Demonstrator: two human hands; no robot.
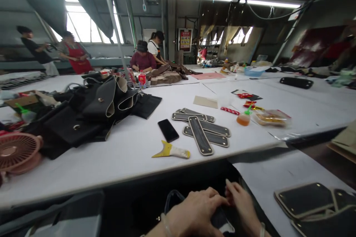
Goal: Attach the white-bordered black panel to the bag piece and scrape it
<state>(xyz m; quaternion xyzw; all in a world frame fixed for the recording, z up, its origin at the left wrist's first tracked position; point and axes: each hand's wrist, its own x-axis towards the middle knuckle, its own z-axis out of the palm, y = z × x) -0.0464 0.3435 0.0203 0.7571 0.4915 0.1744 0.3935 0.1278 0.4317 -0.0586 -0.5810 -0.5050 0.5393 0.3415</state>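
My left hand [196,207] is at the bottom middle, below the table's front edge. Its fingers curl over a dark, soft-looking piece [219,217] with a pale patch; what kind of piece it is I cannot tell. Close on its right is my right hand [243,202], its thumb and fingers drawn together by the same piece. Anything between those fingertips is hidden. A dark loop [172,196] curves up beside my left wrist. On the table ahead lie several black strips with pale edges and studs [200,135], a phone [168,130] and a yellow-and-white scraper-like tool [171,150].
Black bags [97,100] are heaped at the left, by a pink fan [18,152]. A glue bottle [244,117] and plastic box [272,117] stand to the right. Trimmed black pieces [306,198] lie at lower right. Several people work at the back.
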